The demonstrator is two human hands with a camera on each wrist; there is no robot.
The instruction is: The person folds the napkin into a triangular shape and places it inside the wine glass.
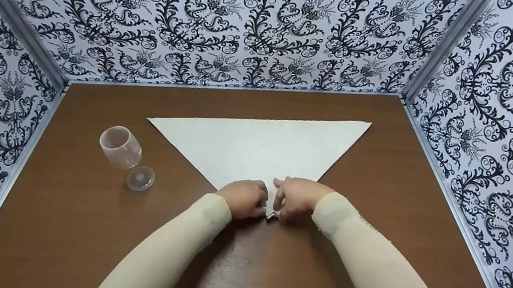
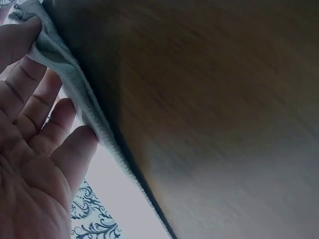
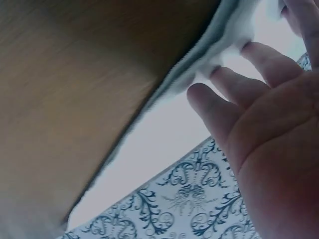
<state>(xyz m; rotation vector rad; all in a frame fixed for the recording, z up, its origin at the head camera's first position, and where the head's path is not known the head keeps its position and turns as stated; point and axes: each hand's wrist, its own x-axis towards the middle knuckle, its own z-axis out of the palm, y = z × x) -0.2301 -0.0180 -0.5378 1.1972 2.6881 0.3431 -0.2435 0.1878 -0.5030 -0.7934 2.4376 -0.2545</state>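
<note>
White cloth (image 1: 260, 149), folded to a triangle, flat on the brown counter (image 1: 72, 218); long edge far, point toward the person. Left hand (image 1: 243, 198) and right hand (image 1: 296, 200) meet at that near point, equally close, fingers (image 2: 30, 42) pinching the cloth edge. Clear plastic goblet (image 1: 125, 155) lies on its side, well left.

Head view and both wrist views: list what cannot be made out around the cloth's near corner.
- Head view: the near tip of the white cloth is covered by the left hand and right hand.
- Left wrist view: table blurred; glass out of frame.
- Right wrist view: cloth edge blurred; fingertips partly cut off by the frame.
</note>
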